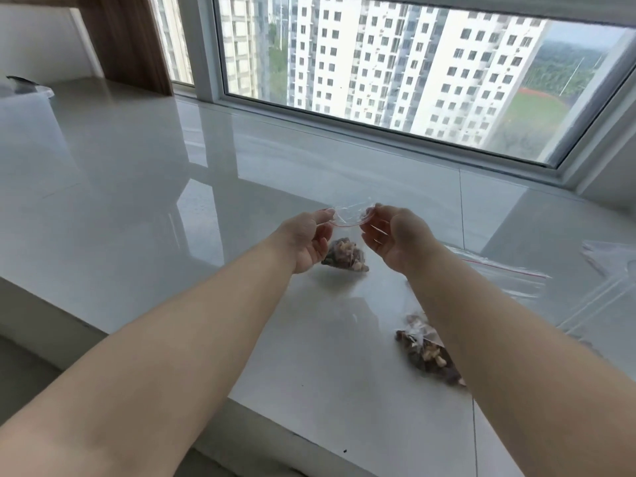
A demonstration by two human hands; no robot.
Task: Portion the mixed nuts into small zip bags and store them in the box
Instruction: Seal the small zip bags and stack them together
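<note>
A small clear zip bag [346,235] with a red seal line hangs between my hands, its bottom filled with mixed nuts [345,259]. My left hand [307,239] pinches the bag's top left corner. At the top right corner my right hand [392,237] pinches the same seal strip. A second bag of nuts [426,352] lies on the white sill [155,201], partly hidden behind my right forearm. The box is a clear plastic container [25,94] at the far left edge, only partly in view.
Several empty zip bags [509,273] lie flat to the right of my right forearm, more clear plastic [609,259] at the right edge. A large window [395,80] closes off the back. The sill's front edge [213,401] runs diagonally under my left forearm.
</note>
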